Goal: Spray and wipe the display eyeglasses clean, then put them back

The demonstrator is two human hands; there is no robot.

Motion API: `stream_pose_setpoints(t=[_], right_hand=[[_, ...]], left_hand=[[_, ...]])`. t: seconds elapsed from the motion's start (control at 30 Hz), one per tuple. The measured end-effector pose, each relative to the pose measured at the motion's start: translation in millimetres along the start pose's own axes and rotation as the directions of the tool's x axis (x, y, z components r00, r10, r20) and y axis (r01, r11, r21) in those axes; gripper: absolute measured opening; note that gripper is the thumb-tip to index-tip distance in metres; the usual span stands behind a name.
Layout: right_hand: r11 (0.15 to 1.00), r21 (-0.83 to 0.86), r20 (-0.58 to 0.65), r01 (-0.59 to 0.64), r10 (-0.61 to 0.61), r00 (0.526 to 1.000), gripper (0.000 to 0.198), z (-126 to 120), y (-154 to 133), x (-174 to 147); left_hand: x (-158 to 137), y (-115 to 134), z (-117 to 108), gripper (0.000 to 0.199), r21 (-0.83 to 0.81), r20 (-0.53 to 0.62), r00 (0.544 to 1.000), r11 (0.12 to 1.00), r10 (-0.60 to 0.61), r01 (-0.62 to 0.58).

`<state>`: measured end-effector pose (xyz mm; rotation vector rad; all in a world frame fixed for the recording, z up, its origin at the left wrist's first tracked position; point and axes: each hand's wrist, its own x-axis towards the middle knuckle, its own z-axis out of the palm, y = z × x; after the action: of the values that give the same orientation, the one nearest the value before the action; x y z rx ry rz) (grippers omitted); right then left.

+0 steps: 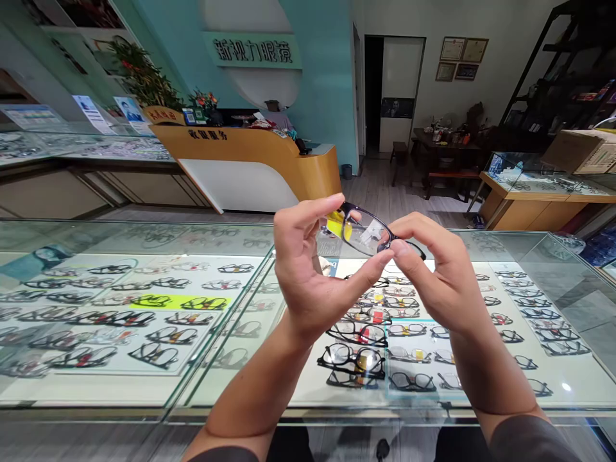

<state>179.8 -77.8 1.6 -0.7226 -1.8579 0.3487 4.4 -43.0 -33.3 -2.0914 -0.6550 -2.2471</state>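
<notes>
A pair of dark-framed eyeglasses [342, 221] is held up above the glass counter between both hands. My left hand [308, 263] has its index finger at the upper left edge of the frame, its thumb reaching under the lens to the right. Opposite it, my right hand [433, 266] pinches the middle of the frame between thumb and index finger. One clear lens faces me, with a whitish patch showing in or through it. Part of the glasses is hidden behind the right fingers. A yellow piece shows beside the left fingers, partly hidden.
Beneath my hands stands a glass display case [192, 398] with rows of spectacles [353, 359]. Beyond it are a wooden reception counter [317, 170], a small bin [346, 171] and a doorway [374, 96]. Another case with a cardboard box [577, 151] stands at right.
</notes>
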Motion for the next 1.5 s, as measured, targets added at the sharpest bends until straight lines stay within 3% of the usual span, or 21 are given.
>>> stream_pose_setpoints(t=[0.13,0.3,0.43,0.5,0.6,0.7,1.07,1.5], right_hand=[[0.999,0.041,-0.038,0.0,0.002,0.999,0.017,-0.3,-0.5,-0.5],[0.991,0.128,0.006,-0.046,0.046,0.999,0.017,-2.0,-1.1,-0.4],[0.996,0.094,-0.081,-0.009,0.016,0.997,0.017,-0.8,0.0,-1.6],[0.999,0.034,-0.169,0.029,-0.023,0.985,0.015,0.9,0.4,-2.8],[0.994,-0.09,-0.276,0.065,-0.087,0.957,0.013,3.5,-0.3,-4.6],[0.982,-0.177,-0.295,0.061,-0.112,0.949,0.012,5.0,-2.3,-6.0],[0.977,-0.195,-0.243,0.091,-0.138,0.96,0.009,5.5,-4.8,-5.4],[0.999,-0.034,-0.149,-0.004,-0.001,0.989,0.009,2.8,-2.2,-5.9]], left_hand=[[0.3,0.0,-0.7,0.081,-0.036,0.0,1.0,0.999,0.003,-0.003],[0.3,1.2,0.3,0.085,-0.053,-0.003,1.0,0.999,-0.008,0.008],[2.3,7.0,2.6,0.088,-0.096,-0.028,0.994,0.991,-0.101,0.098],[3.8,11.6,1.6,0.077,-0.085,0.011,0.979,0.975,-0.204,0.204],[5.5,17.8,-1.7,0.04,-0.045,0.171,0.922,0.932,-0.347,0.359],[5.4,20.8,-3.3,0.02,-0.076,0.256,0.884,0.903,-0.392,0.423],[6.5,22.9,-2.9,0.015,-0.138,0.217,0.889,0.889,-0.403,0.436],[9.9,27.8,-2.9,0.022,-0.099,0.209,0.916,0.924,-0.342,0.368]])
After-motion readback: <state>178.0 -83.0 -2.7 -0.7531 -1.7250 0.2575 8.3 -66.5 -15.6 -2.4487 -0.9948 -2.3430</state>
